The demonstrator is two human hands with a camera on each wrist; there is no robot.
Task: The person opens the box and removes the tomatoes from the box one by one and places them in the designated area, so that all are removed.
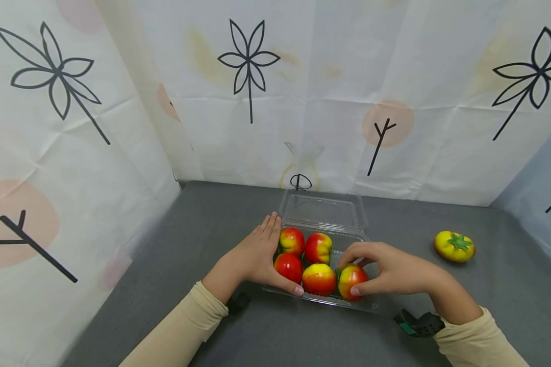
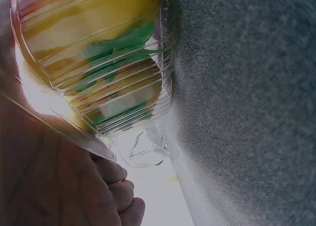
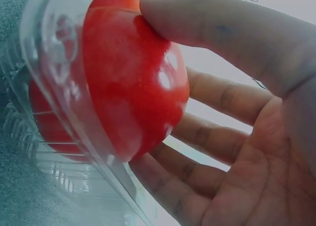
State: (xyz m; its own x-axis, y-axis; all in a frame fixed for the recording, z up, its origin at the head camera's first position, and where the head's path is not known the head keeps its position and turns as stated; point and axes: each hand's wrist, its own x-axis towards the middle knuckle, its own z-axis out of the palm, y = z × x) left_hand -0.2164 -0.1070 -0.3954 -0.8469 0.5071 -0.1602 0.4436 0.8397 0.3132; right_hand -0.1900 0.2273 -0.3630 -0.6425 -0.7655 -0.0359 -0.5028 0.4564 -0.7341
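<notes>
A clear plastic clamshell box [image 1: 374,300] lies with its lid [image 1: 323,211] folded back behind it. Several red-and-yellow tomatoes sit inside, among them a front-middle one [image 1: 319,279] and a back-left one [image 1: 292,241]. My right hand [image 1: 390,267] grips a tomato [image 1: 352,280] at the box's front right, fingers behind it and thumb on the near side. In the right wrist view that tomato [image 3: 133,82] is partly within the box wall. My left hand [image 1: 261,255] rests along the box's left side, fingers straight, thumb stretched across the front rim.
A yellower tomato [image 1: 454,246] with a green leafy top lies apart on the grey tabletop [image 1: 229,214], to the right. White patterned cloth [image 1: 303,102] hangs behind the table and along its sides.
</notes>
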